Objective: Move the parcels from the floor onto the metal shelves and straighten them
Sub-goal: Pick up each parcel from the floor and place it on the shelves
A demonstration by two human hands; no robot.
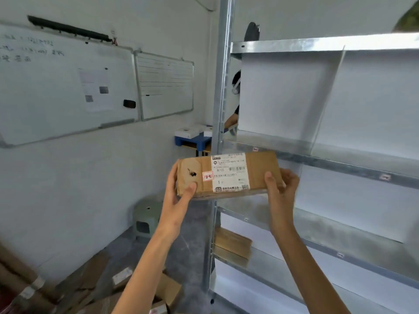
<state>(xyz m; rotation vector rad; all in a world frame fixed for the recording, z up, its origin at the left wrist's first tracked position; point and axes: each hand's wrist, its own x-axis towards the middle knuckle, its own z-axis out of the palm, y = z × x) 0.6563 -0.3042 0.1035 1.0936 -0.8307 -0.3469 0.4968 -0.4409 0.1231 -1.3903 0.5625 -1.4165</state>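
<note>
Cardboard parcel point(226, 175) mid-frame, held in the air, label face toward the camera. It sits in front of the shelf upright point(221, 98), not yet on any shelf

Left hand point(179, 196) grips the parcel's left end, thumb across the front. Right hand point(281, 189) grips the right end, thumb in front, fingers curled behind

Risks, my reading:
- parcel straddles the upright; pushed straight in, its left end would likely knock the post. Wants shifting toward frame right first
- hold is at the two ends only; one hand released early over the shelf lip and the box could tip off
- slanted divider point(328, 98) on the shelf, centre right, narrows the bay

Around: metal shelves point(340, 164) fill the right half. Two brown parcels point(232, 245) stacked on a lower shelf, lower centre. More parcels on the floor point(167, 288), lower left. Green stool point(147, 218) by the wall. Whiteboards point(68, 87) upper left. Part of another person point(235, 87) shows beyond the upright
</note>
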